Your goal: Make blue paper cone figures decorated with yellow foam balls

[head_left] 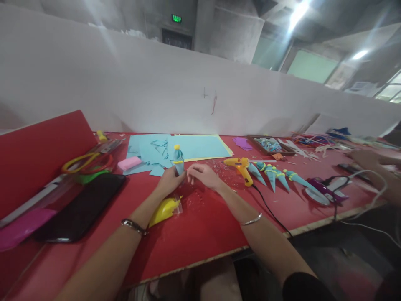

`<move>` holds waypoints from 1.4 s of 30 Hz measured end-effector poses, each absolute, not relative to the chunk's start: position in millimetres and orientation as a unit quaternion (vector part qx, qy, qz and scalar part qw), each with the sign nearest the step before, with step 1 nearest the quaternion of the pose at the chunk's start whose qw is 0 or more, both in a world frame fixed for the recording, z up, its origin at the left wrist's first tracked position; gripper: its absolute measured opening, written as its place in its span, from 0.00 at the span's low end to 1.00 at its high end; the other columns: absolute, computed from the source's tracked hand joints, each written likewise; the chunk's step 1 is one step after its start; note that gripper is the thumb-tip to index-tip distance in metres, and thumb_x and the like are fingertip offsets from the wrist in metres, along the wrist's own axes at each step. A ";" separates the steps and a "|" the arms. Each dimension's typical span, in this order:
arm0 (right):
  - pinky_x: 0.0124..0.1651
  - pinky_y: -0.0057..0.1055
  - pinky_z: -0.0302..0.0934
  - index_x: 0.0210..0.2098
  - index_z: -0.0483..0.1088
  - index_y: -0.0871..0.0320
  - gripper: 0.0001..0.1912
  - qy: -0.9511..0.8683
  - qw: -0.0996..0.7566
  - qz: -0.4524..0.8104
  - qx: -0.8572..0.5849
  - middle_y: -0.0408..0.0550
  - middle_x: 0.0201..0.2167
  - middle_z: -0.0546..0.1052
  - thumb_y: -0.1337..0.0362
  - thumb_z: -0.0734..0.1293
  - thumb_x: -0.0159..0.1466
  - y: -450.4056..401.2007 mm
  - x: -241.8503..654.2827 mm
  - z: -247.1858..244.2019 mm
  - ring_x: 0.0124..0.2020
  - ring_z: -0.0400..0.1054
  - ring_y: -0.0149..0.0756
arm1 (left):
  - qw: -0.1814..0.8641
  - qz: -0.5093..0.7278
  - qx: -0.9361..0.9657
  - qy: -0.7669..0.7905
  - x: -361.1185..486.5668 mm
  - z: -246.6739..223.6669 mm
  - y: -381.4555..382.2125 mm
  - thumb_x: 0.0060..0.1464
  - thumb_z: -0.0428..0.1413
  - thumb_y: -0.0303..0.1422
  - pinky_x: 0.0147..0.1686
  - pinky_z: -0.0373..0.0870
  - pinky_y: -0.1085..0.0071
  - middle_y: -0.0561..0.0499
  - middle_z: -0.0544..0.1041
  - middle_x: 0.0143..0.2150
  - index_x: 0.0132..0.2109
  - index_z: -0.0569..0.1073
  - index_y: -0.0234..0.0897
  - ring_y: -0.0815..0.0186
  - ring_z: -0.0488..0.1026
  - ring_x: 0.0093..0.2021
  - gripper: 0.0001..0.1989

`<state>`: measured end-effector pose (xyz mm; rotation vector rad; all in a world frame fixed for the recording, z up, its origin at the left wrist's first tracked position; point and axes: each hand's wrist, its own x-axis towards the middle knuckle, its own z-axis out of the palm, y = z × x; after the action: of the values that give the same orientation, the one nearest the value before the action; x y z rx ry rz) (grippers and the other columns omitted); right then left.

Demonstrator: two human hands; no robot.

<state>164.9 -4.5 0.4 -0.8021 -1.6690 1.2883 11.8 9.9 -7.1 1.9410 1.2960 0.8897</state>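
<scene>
My left hand (pixel 171 180) is closed around the light blue paper cone of a small clay ice cream cone (pixel 178 156). It stands upright, with a blue swirl, a yellow band and a yellow ball on top. Close beside it, my right hand (pixel 203 175) has its fingers curled together; whatever they may hold is too small to make out. Just below my left hand lies yellow clay in a clear bag (pixel 166 211). A yellow glue gun (pixel 240 168) lies to the right, its cord running off the front edge. Several similar blue cones (pixel 272 177) lie beyond it.
Blue paper sheets (pixel 200 146) and scraps lie behind my hands, near a pink block (pixel 129 163). At left are a black phone (pixel 84 209) and yellow-handled scissors (pixel 79 162). A brown tray (pixel 290 153) stands at back right. Another person's hand (pixel 365 161) is at far right.
</scene>
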 end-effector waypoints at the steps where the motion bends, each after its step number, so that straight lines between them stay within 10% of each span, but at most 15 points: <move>1: 0.25 0.24 0.57 0.23 0.64 0.60 0.15 -0.665 0.443 0.508 -0.321 0.39 0.18 0.69 0.54 0.62 0.56 -4.0 164.1 -0.1 0.18 0.62 0.23 | 0.331 0.338 0.739 0.480 12.3 -8.2 9.3 0.46 0.47 0.43 0.20 0.59 0.73 0.56 0.68 0.18 0.28 0.66 0.35 0.69 0.64 0.17 0.14; 9: 0.32 0.25 0.60 0.31 0.69 0.58 0.09 -0.585 0.597 0.409 -0.367 0.40 0.24 0.70 0.61 0.66 0.51 -6.5 160.3 1.5 0.25 0.64 0.26 | 0.397 0.354 0.735 0.420 13.4 -16.1 10.7 0.45 0.51 0.40 0.19 0.60 0.75 0.56 0.69 0.18 0.27 0.65 0.36 0.71 0.64 0.16 0.11; 42: 0.39 0.29 0.59 0.32 0.73 0.54 0.06 -0.714 0.559 0.197 -0.374 0.44 0.30 0.69 0.66 0.64 0.56 -18.9 156.6 9.0 0.32 0.64 0.31 | 0.479 0.293 0.744 0.361 13.5 -12.4 4.5 0.47 0.53 0.38 0.18 0.63 0.76 0.57 0.71 0.20 0.32 0.65 0.36 0.72 0.67 0.17 0.09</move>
<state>156.6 -18.9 9.0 -0.8809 -1.6833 0.4653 13.5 4.5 -12.4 1.8165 0.8816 0.7157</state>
